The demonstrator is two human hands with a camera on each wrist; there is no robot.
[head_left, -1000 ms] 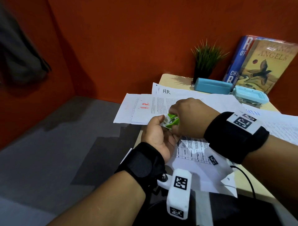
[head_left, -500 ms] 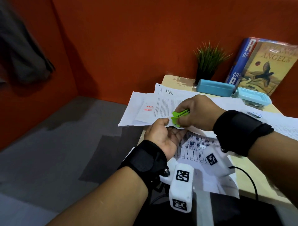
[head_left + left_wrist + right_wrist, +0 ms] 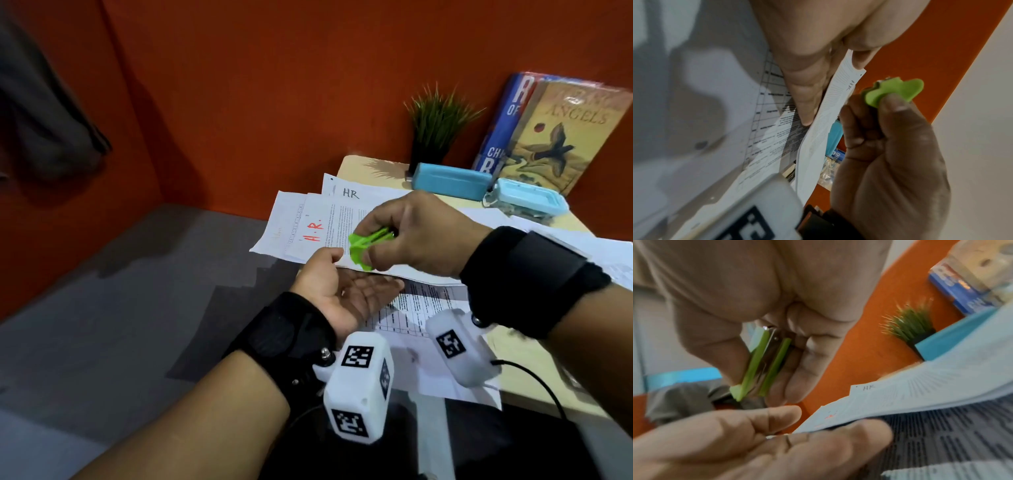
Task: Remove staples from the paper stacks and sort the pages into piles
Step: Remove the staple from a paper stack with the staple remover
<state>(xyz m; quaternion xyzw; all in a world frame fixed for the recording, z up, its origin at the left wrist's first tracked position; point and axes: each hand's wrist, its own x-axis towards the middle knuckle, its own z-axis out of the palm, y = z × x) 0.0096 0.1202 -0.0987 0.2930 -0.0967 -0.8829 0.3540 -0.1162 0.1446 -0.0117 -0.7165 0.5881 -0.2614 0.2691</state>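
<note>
Right hand (image 3: 416, 236) pinches green staple remover (image 3: 366, 245) just above upturned, flat left hand (image 3: 346, 298).

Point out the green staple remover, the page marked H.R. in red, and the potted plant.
Green plastic staple remover (image 3: 364, 243): head view, on its wing grip.
White page marked H.R. in red (image 3: 320, 224): head view, beside the lettering.
Small green potted plant (image 3: 436, 118): head view, on its leaves.

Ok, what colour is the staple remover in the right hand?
Bright green plastic staple remover with metal between its grips; right hand pinches it. Head view shows it best.
</note>
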